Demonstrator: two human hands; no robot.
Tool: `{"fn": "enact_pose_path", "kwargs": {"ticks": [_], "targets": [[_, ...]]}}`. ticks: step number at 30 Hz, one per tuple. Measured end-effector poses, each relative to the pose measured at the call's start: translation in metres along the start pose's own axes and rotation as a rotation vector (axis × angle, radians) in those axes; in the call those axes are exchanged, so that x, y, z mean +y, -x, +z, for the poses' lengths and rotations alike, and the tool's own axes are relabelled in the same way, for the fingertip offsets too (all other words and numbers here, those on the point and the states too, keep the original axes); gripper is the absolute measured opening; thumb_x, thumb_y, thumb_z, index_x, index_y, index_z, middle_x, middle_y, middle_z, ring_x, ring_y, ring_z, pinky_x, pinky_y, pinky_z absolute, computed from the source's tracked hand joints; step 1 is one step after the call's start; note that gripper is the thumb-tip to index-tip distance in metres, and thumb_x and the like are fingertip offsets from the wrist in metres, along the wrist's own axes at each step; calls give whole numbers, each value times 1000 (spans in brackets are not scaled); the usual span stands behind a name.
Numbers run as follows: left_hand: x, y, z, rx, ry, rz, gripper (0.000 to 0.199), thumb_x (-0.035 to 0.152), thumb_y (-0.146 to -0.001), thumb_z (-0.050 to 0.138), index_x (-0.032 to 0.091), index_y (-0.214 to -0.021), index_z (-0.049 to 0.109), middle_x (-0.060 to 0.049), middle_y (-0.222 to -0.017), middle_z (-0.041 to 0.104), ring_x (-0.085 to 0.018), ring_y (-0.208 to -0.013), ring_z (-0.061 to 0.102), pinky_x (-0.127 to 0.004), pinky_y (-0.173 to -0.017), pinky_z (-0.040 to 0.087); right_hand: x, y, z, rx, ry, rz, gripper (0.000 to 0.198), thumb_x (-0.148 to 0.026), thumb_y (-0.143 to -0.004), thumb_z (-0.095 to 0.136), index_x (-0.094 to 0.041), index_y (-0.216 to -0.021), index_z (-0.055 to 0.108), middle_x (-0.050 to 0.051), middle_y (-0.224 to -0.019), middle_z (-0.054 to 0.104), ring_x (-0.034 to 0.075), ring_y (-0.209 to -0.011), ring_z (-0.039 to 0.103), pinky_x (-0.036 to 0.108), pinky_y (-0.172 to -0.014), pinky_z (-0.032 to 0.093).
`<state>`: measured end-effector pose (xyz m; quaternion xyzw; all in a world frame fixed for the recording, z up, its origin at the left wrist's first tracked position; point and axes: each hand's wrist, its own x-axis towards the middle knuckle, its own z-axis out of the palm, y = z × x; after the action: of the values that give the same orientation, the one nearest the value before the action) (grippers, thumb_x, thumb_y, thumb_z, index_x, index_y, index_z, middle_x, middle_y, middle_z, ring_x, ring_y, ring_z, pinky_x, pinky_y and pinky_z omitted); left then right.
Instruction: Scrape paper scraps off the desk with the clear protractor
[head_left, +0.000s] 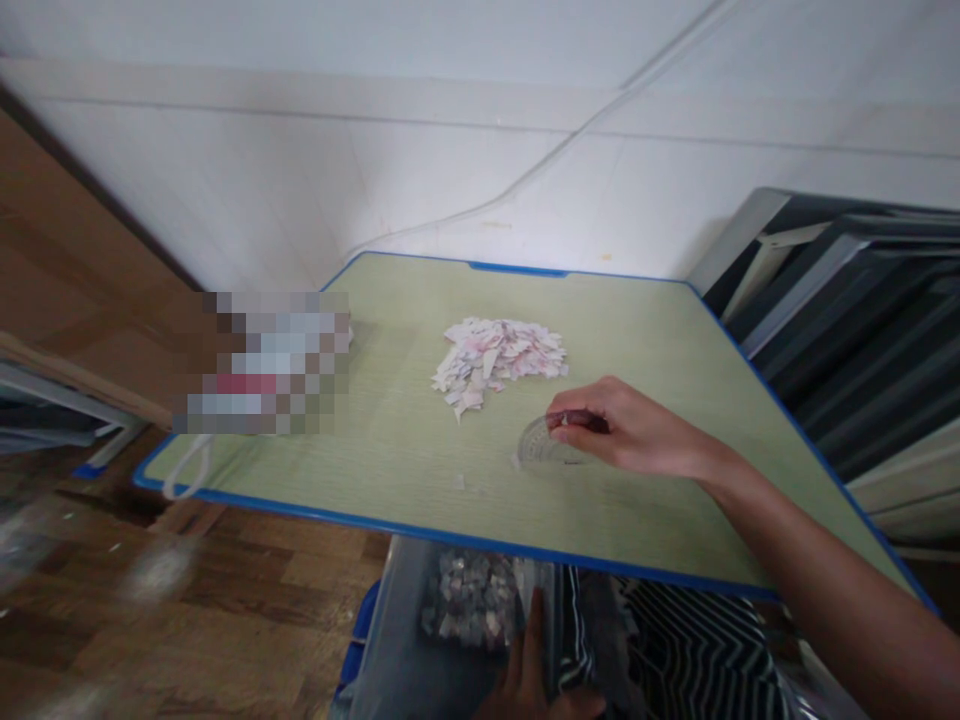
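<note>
My right hand (626, 425) is closed on a clear protractor (534, 442) just at the table top, right of the middle. Between its fingers there is also a dark red strip or edge; what it belongs to I cannot make out. Behind and left of this hand lies a heap of torn paper scraps (499, 357), whitish with pink tints. A few tiny scraps (461, 482) lie apart, nearer the front edge. Below that edge my left hand (529, 670) rests with fingers stretched at a clear plastic bin (390, 630), which holds more paper pieces (472, 600).
The pale green table (390, 410) has a blue rim. A blurred-out item (270, 370) stands on its left side, with a white loop (187, 468) overhanging the edge. A cardboard box (90, 270) is at the left, folded dark panels (862, 290) at the right, a wall behind.
</note>
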<state>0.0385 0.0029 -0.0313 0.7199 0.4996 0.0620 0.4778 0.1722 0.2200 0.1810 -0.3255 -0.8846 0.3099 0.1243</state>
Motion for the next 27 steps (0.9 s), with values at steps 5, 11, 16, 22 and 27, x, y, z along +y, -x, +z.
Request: {"fn": "enact_pose_path", "kwargs": {"ticks": [5, 11, 16, 22, 27], "targets": [[7, -4, -3, -63, 64, -77, 50, 35, -83, 61, 39, -130, 44, -7, -154, 14, -30, -135, 26, -40, -98, 43, 2, 1, -4, -98, -65, 50, 17, -20, -79, 50, -15, -63, 53, -4, -52, 40, 6, -48, 34, 21, -46, 23], [9, -2, -4, -40, 134, -111, 76, 43, -83, 59, 27, -144, 17, -19, -152, 11, -32, -133, 32, -41, -96, 45, 5, 3, -8, -81, -40, 71, 18, -22, -79, 50, -15, -65, 55, -4, -52, 40, 6, -47, 34, 22, -47, 23], [-6, -3, 5, -50, 78, -28, 62, 33, -80, 65, 42, -134, 36, -2, -155, 14, -30, -137, 19, -46, -105, 35, 4, 5, -10, 101, 172, 78, 16, -21, -81, 49, -15, -71, 61, -3, -52, 46, 7, -48, 37, 23, -51, 22], [-4, -2, 6, -78, 40, 49, 40, 32, -83, 62, 45, -119, 52, 3, -155, -1, -35, -134, 25, -42, -96, 46, 4, 5, -11, 196, 228, 116, 20, -22, -82, 47, -13, -69, 60, -2, -54, 48, 7, -48, 38, 24, -52, 23], [-8, 4, 7, 3, -33, 92, 35, 26, -81, 65, 39, -113, 58, 1, -155, 10, -34, -135, 24, -48, -102, 38, 4, 6, -13, 206, 183, 124, 21, -23, -81, 47, -13, -72, 63, -2, -53, 48, 7, -47, 39, 24, -52, 25]]}}
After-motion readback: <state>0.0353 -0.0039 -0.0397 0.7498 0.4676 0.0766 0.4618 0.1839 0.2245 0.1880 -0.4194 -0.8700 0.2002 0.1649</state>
